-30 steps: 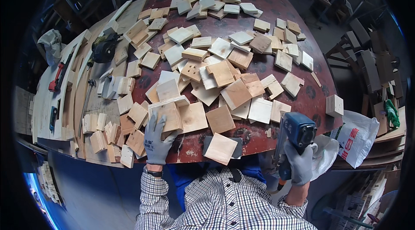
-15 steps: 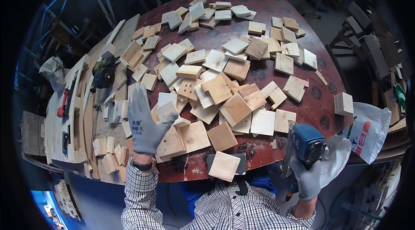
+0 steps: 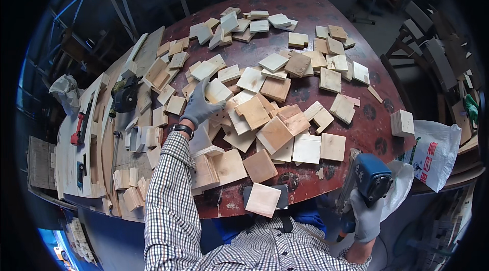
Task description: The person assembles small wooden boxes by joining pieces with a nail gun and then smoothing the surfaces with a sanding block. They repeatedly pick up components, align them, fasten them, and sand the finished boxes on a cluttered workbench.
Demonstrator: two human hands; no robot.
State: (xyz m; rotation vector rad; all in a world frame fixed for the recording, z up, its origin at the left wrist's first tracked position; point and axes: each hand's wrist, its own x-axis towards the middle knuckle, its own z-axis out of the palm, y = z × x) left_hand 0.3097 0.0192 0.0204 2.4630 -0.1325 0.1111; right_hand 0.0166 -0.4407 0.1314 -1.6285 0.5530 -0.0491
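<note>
My left hand [image 3: 200, 106], in a grey glove, reaches into the pile of wood pieces. Its fingers and thumb close around a pale wood block [image 3: 218, 91] at the pile's left side. Low at the right, my right hand [image 3: 367, 216], gloved too, grips a blue nail gun [image 3: 372, 175] by its handle, beside the table edge. A square wood piece [image 3: 262, 200] lies at the near edge, over a dark flat pad [image 3: 283, 195]. More square and notched wood pieces [image 3: 275, 133] are heaped across the table between my hands.
The pieces lie on a dark red table [image 3: 285, 1]. Long boards [image 3: 107, 133] at the left carry a red-handled tool [image 3: 78, 127] and a black-and-yellow tool [image 3: 125, 95]. A stacked block [image 3: 402, 123] and a white printed sack [image 3: 436, 154] are at the right.
My left hand has gone from an open, raised palm forward and right into the pile, and its fingers have closed around a block. The right hand still holds the nail gun.
</note>
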